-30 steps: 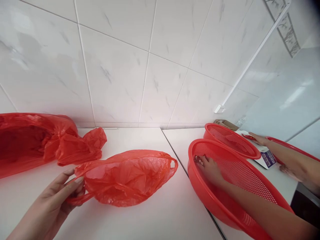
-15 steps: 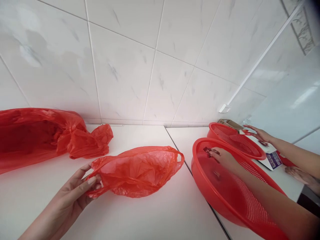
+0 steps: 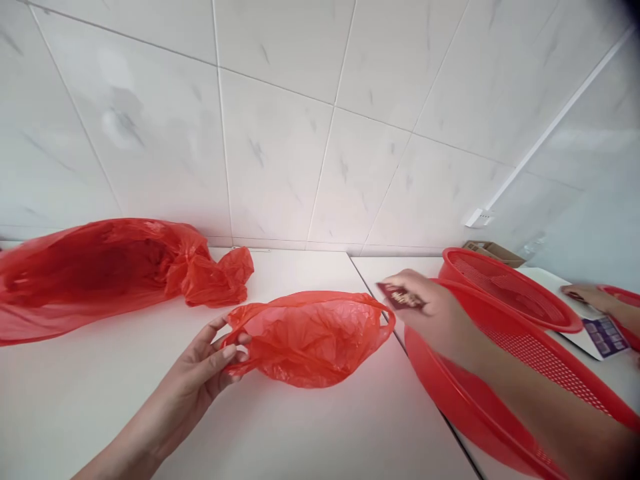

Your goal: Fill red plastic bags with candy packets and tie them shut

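Observation:
My left hand (image 3: 210, 360) is closed on one handle end of a red plastic bag (image 3: 315, 340), which lies on the white table with its mouth spread open. My right hand (image 3: 425, 293) grips a small dark red packet (image 3: 403, 297) with pale printing, somewhat blurred. It hovers over the near left rim of a large red plastic basket (image 3: 435, 373), just right of the bag's far handle. My right forearm crosses above the basket and hides much of its inside.
Against the wall at left lies a bulky red bag (image 3: 100, 267) with a crumpled end. Behind the near basket stands a second red basket (image 3: 515, 287), beside a cardboard box (image 3: 495, 253). Another person's hand (image 3: 583, 293) is at the far right, above a purple printed card (image 3: 603, 337).
My right hand has come up out of the near basket with the packet and moved left toward the bag. My left hand keeps its hold. The view has shifted left.

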The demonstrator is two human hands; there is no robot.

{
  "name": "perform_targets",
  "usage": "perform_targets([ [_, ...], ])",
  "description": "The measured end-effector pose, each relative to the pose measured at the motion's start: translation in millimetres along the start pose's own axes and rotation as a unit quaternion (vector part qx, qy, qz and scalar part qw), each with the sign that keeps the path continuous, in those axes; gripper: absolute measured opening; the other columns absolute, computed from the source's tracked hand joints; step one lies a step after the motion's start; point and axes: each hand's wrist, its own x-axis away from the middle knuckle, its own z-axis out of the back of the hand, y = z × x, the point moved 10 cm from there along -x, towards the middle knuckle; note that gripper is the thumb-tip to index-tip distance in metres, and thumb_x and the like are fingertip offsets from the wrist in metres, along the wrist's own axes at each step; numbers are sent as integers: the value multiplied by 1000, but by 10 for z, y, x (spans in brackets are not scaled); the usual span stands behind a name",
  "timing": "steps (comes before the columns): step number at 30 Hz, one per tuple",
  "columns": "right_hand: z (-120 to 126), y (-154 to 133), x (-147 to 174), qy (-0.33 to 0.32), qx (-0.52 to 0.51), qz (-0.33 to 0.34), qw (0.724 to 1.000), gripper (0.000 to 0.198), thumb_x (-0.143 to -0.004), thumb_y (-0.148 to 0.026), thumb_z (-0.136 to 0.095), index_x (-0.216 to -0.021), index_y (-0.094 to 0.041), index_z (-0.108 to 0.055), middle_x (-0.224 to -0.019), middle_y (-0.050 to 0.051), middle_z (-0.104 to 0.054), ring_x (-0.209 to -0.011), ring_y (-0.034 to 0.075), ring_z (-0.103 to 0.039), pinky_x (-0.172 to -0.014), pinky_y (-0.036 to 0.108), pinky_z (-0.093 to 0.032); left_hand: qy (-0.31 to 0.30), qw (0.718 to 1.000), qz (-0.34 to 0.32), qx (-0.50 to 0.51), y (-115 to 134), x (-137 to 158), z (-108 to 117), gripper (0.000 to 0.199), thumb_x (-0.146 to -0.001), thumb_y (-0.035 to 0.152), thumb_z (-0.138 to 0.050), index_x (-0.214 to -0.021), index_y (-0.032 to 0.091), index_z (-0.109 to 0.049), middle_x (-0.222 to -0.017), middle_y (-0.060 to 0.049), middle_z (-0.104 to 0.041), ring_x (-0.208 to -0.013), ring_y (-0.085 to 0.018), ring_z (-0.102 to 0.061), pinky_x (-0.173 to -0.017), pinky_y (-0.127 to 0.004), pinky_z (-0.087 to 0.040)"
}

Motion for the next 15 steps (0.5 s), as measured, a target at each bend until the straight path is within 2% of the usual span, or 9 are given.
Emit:
perform_targets([
  [2,-459,-332,-50,-92,-13,56,994,25,-81,-12,-52,-99,-25,-61,-95,0,-55,-80,13,-56,-71,25,-43,-6,1000,5,3,-13,22,-13,59,-70,26,-77,-123,33,-50,-102,-2,-66,-80,-13,-65,-66,-22,-56],
  [4,-836,-487,-104,-159,12,86,983,29,-80,-14,-56,-105,-27,-61,-99,0,-53,-82,13,-55,-70,26,-43,-13,1000,7,4,-13,44,-30,59,-71,27,-77,-123,33,-50,-102,-2,-66,-82,-14,-65,-67,-22,-55],
  [6,-1028,-530,-174,-188,41,102,976,39,-79,-25,-64,-117,-30,-57,-109,1,-53,-93,16,-55,-74,28,-45,-21,1000,5,3,-4,64,-50,59,-71,28,-77,-123,33,-49,-101,-2,-66,-80,-13,-64,-66,-22,-55],
  [7,-1029,-528,-214,-185,47,105,976,46,-78,-32,-67,-122,-31,-54,-115,2,-53,-100,18,-54,-78,29,-46,-24,1000,2,5,7,70,-58,60,-71,27,-77,-124,33,-49,-101,-2,-65,-78,-13,-64,-65,-22,-55],
  [9,-813,-469,-299,-134,51,95,985,47,-80,-39,-65,-125,-31,-52,-120,2,-53,-108,19,-52,-87,32,-45,-25,1000,-6,10,28,74,-59,60,-72,26,-76,-124,32,-49,-100,-2,-65,-73,-12,-63,-63,-22,-54],
  [11,-370,-301,-346,-40,64,58,995,35,-84,-39,-58,-119,-31,-56,-117,1,-56,-106,19,-54,-86,32,-46,-20,1000,-10,12,35,59,-28,58,-71,25,-76,-123,32,-50,-101,-3,-66,-71,-12,-63,-62,-22,-55],
  [13,121,7,-305,45,106,-4,993,24,-85,-39,-55,-107,-30,-61,-106,-1,-62,-95,18,-59,-77,31,-47,-18,1000,-4,11,11,28,19,56,-71,25,-77,-121,33,-51,-103,-3,-67,-73,-13,-64,-64,-23,-56],
  [15,497,456,-183,82,163,-85,980,16,-84,-40,-54,-87,-28,-65,-84,-2,-65,-76,17,-60,-65,31,-46,-22,1000,5,8,-25,-10,58,55,-72,24,-76,-120,35,-51,-103,-2,-67,-75,-13,-64,-68,-23,-56],
])
